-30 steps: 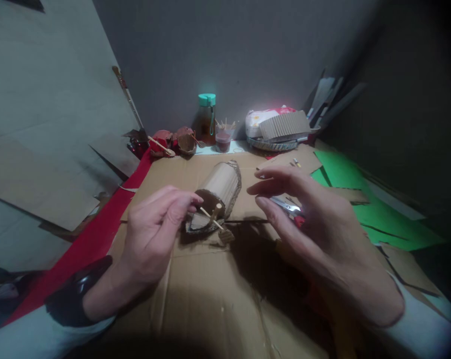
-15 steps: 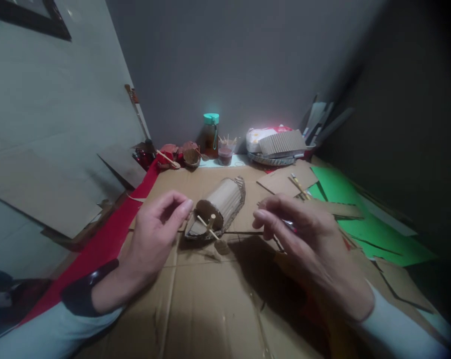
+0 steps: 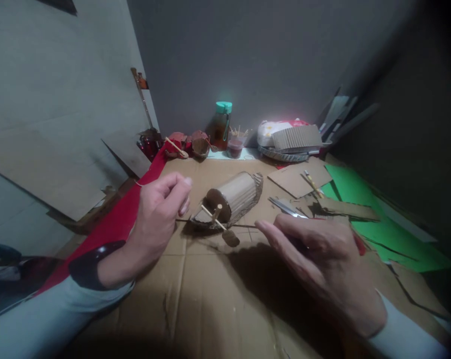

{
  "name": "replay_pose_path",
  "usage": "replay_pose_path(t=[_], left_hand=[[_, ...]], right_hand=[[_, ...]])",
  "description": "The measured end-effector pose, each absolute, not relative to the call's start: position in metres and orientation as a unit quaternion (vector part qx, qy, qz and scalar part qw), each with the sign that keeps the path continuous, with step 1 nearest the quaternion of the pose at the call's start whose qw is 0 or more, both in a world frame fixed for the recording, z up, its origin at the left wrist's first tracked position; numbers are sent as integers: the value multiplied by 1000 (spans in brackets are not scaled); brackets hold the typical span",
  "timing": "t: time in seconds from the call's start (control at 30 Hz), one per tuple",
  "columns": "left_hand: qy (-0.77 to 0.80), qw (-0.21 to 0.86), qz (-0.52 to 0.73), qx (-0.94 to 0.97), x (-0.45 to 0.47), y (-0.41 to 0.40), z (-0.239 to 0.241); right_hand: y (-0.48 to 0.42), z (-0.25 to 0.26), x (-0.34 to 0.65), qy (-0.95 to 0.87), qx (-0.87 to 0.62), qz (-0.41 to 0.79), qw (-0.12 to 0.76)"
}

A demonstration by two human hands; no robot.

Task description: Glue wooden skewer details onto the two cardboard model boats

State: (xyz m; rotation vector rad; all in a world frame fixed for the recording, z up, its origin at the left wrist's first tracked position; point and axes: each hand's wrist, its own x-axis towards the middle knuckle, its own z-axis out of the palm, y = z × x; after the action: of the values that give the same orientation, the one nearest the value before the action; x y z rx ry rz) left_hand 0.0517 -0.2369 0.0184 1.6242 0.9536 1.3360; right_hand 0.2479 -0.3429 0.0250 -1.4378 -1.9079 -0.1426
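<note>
Cardboard model boat [image 3: 230, 199] sits mid-table on the cardboard sheet [image 3: 210, 309], between both hands. Left hand [image 3: 158, 209], at its 9 o'clock, pinches empty fingers; right hand [image 3: 322, 259], at 4 o'clock, grips scissors [image 3: 288, 208].

Bare cardboard sheet [image 3: 210, 304] in front of you open for passing, cardboard boat [image 3: 230, 199] between your hands, bottle [image 3: 221, 124] and cups crowding the far wall
</note>
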Motion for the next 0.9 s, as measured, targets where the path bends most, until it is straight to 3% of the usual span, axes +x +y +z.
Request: replay_pose_path(t=[0.47,0.7,0.9], left_hand=[[362,456,489,650,53,-235,12],[363,467,488,641,54,-236,15],[364,500,491,613,56,-238,14]], right_hand=[[-337,40,251,-725,-574,21,381],[-322,62,231,-800,-494,-61,335],[-309,72,207,-844,-480,-51,233]])
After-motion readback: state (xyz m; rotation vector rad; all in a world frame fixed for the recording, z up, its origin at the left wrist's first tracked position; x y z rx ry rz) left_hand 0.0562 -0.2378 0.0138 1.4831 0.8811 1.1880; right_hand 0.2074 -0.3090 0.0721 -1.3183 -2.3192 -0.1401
